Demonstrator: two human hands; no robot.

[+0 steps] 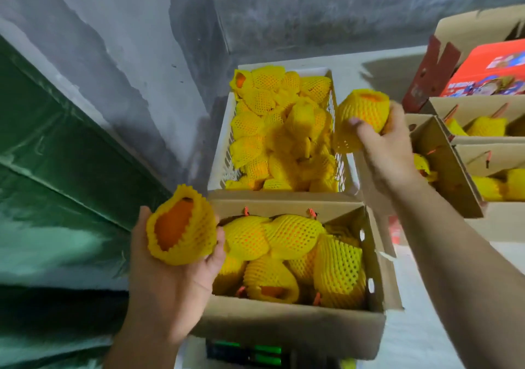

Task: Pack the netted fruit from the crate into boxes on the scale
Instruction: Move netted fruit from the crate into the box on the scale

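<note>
Both hands grip netted fruit: the left hand (173,277) cups one fruit (181,228) at 8 o'clock, just left of the box (289,326), while the right hand (383,152) clutches another (360,118) at 2 o'clock, beside the crate (220,152). More netted fruit fills the crate at 12 o'clock and the box, which sits on the scale (244,353) at 6 o'clock. Further boxes (449,164) stand at 3 o'clock.

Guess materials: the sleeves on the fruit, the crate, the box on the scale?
Sleeves: likely soft foam mesh, matte yellow; open diamond holes and a thick, curling rim.
Crate: probably rigid plastic, off-white; slotted lattice walls.
Box: corrugated cardboard by its look, plain matte brown; folded flaps, punched oval holes.
</note>
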